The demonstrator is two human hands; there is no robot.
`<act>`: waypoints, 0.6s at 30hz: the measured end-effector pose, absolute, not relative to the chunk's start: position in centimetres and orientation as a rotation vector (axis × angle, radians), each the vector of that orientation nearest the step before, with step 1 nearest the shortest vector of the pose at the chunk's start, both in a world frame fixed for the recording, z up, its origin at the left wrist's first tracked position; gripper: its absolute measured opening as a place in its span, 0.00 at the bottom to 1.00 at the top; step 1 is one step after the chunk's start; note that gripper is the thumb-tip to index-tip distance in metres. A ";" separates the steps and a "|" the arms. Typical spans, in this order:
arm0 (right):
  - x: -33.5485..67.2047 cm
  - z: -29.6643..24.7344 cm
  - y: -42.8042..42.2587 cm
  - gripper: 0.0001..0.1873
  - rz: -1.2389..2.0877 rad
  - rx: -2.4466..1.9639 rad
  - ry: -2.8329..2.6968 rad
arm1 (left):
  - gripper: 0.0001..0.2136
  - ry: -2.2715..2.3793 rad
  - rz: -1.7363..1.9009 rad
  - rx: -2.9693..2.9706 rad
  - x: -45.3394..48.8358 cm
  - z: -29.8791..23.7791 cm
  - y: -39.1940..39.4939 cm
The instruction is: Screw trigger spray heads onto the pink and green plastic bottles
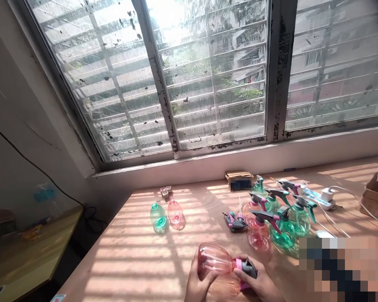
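A clear pink spray bottle (216, 258) lies sideways between my hands, above the near part of the table. My left hand (199, 279) is closed around its base end. At the neck end, my right hand (255, 277) grips the black and pink spray head (246, 267). Beyond my right hand stand several pink and green spray bottles with trigger heads, among them a pink one (258, 237) and a green one (282, 235). Loose spray heads (235, 221) lie beside that group. Farther left, a green bottle (158, 218) and a pink bottle (175, 214) have no heads on.
Small boxes (165, 192) sit behind the headless bottles. A cardboard box (239, 180) stands near the window wall. At right are a power strip (321, 198) with a white plug and cables, and a brown carton (377, 197). A yellowish table (34, 268) is at far left.
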State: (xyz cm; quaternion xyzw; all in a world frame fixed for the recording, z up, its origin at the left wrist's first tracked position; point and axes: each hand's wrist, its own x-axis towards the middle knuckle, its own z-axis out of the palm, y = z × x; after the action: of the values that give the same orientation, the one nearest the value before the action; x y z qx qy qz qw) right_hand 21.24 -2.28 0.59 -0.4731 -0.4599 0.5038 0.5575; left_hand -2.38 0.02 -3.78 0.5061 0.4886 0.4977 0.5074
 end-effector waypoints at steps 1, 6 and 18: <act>21.2 0.5 -2.2 0.28 1.186 -1.127 -1.073 | 0.42 1.189 1.211 1.235 -2.3 -3.8 0.0; 20.7 -0.1 -2.3 0.28 1.223 -1.175 -0.970 | 0.43 1.158 1.181 1.291 -2.4 -3.2 -0.6; 20.6 -0.2 -2.6 0.25 1.213 -1.176 -0.874 | 0.43 1.202 1.110 1.386 -2.0 -2.4 -0.9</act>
State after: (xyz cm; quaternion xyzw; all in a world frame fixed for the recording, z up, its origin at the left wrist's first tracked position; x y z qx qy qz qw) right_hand 20.58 -2.64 -0.24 -0.5034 -0.3741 0.5190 0.5808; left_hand -2.01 -0.88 -2.41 0.5676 0.4923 0.4547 0.4784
